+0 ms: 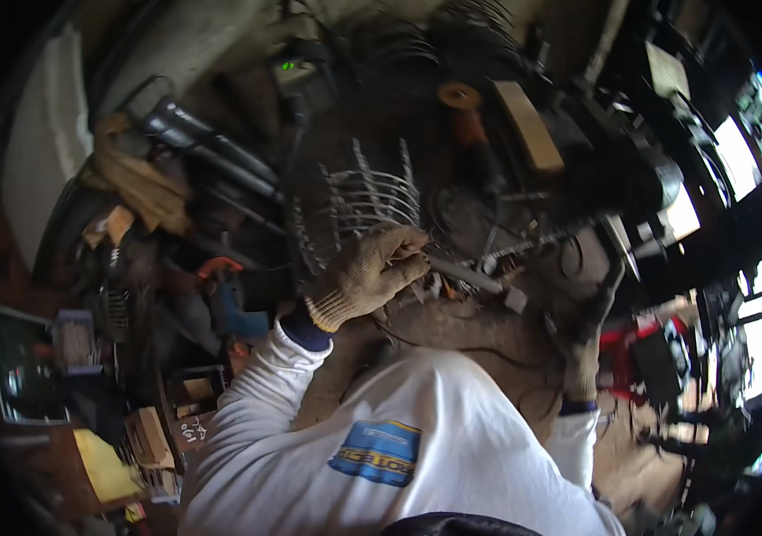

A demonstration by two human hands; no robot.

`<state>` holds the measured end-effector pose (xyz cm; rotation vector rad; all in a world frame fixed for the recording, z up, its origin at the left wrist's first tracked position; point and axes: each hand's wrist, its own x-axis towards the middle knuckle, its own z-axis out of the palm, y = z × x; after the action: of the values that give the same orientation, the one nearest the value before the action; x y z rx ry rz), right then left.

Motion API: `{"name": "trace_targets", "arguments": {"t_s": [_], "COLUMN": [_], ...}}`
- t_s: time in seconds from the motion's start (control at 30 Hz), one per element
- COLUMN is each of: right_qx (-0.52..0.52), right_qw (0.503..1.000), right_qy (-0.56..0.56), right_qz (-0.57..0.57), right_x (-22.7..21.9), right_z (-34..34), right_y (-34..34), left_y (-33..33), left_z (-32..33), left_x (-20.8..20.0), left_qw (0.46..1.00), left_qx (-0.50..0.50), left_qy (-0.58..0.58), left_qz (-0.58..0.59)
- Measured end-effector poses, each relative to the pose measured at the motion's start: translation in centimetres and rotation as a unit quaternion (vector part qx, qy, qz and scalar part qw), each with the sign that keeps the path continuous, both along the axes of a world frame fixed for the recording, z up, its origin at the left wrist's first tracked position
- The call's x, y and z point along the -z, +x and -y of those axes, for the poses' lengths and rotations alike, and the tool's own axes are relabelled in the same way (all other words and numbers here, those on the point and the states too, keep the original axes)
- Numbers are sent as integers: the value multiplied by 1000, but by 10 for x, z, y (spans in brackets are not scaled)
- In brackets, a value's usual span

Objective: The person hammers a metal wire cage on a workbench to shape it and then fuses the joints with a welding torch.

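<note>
My left hand (367, 279), in a tan knitted work glove, is closed at the near edge of a small frame of ribbed metal bars and curved rods (367, 192). A grey bar with a block-like end (474, 275) reaches rightward from beside its fingers and looks like a hammer. The curled fingers hide whether they grip this bar or the frame. Farther right, my right hand (588, 335), also gloved, hangs apart from the frame. It is dark and smeared, so its fingers do not show clearly.
Beyond the frame lie a grinder-like tool with an orange disc (461, 96) and a wooden block (528, 127). A box with a green display (296, 70) stands at the back. Left are black cylinders (207, 143), a brown cloth (135, 170) and a blue tool (242, 311). A cable (461, 350) crosses the ground.
</note>
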<state>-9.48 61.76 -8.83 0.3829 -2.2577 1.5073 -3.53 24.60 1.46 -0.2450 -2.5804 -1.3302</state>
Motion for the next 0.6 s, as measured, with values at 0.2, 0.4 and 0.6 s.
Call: {"name": "trace_targets", "arguments": {"t_s": [0.2,0.4,0.6], "right_qx": [-54,49,83], "right_qw": [893,909,909], "right_qy": [-136,-66,-54], "right_qz": [425,409,405], "right_x": [58,75,83], "right_z": [-23,-5,21], "right_y": [36,50,48], "left_y": [-24,-81,-128], "left_z": [66,104,144], "left_x": [-54,-83,-67], "left_qw": [994,983,994], "left_qx": [-88,-106,-41], "left_qy": [-52,-146,-98], "left_qz": [-37,-34,-14]}}
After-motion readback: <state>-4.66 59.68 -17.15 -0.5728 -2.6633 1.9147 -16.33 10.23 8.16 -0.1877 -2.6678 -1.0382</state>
